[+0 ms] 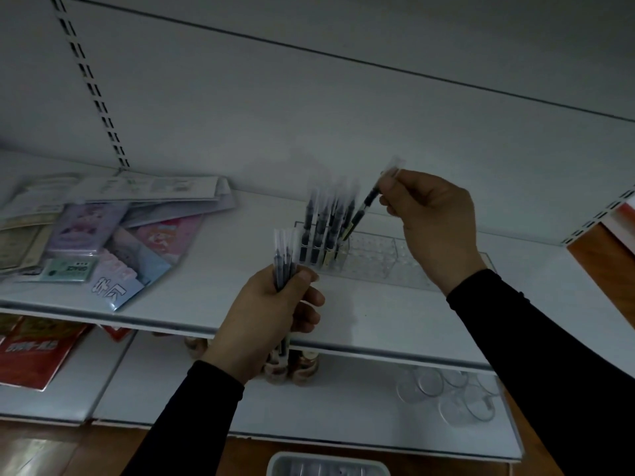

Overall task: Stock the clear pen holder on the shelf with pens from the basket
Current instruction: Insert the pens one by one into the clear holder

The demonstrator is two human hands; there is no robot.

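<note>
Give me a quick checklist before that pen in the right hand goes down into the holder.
1. Right hand pinches the single pen near its top: ok.
2. Pen tip is at the holder, tilted, beside the standing pens: ok.
3. Exact hole under the tip: cannot tell, blurred.
4. Free holes remain on the holder's right side: ok.
5. Left hand grips the spare pens: ok.
6. Basket near the bottom edge: contents cannot tell.
</note>
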